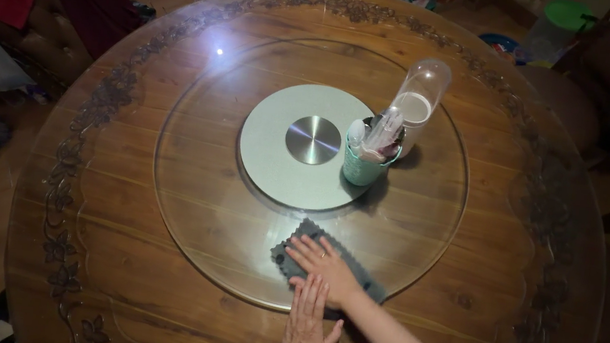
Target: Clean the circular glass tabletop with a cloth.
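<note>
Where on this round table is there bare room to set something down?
Bare: the glass turntable left of the grey centre disc, and the wooden table rim at left and right. Crowded: the teal cup of utensils and clear plastic dispenser right of the disc; near edge, right hand presses the grey cloth, left hand beside it.

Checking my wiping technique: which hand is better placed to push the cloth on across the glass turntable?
The right hand, probably: it lies flat on the grey cloth on the glass turntable. The left hand rests flat by the turntable's near edge, off the cloth.
</note>
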